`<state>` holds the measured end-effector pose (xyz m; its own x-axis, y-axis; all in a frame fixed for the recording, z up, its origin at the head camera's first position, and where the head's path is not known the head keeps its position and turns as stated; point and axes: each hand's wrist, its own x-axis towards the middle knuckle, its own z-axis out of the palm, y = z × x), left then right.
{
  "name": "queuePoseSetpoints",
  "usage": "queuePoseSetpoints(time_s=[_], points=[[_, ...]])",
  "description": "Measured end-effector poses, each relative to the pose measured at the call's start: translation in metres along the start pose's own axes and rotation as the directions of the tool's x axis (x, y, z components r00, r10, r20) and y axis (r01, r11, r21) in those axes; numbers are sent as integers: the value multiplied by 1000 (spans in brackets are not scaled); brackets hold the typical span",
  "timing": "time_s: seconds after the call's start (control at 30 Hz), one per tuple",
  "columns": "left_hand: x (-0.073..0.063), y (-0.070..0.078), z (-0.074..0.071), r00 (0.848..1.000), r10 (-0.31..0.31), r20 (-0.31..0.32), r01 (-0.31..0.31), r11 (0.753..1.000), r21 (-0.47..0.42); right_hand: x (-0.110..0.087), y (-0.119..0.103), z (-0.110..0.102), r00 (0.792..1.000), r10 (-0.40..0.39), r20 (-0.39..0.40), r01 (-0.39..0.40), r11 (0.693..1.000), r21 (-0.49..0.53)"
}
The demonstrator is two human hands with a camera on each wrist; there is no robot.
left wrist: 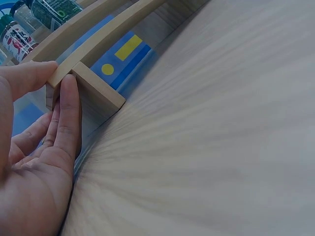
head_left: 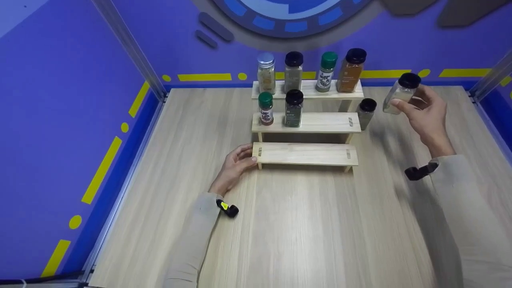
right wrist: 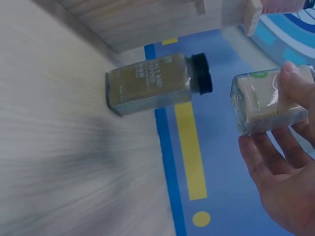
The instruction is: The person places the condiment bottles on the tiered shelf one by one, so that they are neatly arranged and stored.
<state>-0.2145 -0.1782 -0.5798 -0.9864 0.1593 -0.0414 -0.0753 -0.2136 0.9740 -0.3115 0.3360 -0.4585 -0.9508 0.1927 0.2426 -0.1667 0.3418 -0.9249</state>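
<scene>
My right hand [head_left: 430,116] grips a clear glass spice jar [right wrist: 266,98] with a black lid, lifted over the table to the right of a stepped wooden rack. The jar's contents are pale. Below and left of it, a second black-lidded spice jar [right wrist: 147,83], greyish-brown inside and labelled with pepper, stands on the table beside the rack. With thumb above and fingers beneath, my left hand [head_left: 234,166] pinches the left end of the rack's lowest shelf [head_left: 304,154], which bears no jars.
On the middle shelf [head_left: 324,123] stand a green-capped jar [head_left: 266,109] and a black-lidded jar [head_left: 294,109]. The top shelf [head_left: 308,90] carries several jars, among them a silver-lidded one [head_left: 266,74] and an orange-brown one [head_left: 352,72]. Blue-purple panels [head_left: 100,120] wall the table.
</scene>
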Motion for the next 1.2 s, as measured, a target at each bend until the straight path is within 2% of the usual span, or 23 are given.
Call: queuePoseSetpoints(time_s=[0.47,0.7,0.97,1.2], points=[[1,1,1,1000,-2,2,2,1000,-23,-17,-41,9,988,-144,-50,146,989,26],[0,1,1,1000,-4,5,4,1000,-24,-26,-59,22,973,-230,-22,231,969,91],[1,0,0,1000,1,4,-1,1000,-22,-32,-73,44,965,-259,28,254,959,123],[1,1,0,1000,-1,1,1,1000,-17,-36,-77,65,959,-275,71,264,955,139]])
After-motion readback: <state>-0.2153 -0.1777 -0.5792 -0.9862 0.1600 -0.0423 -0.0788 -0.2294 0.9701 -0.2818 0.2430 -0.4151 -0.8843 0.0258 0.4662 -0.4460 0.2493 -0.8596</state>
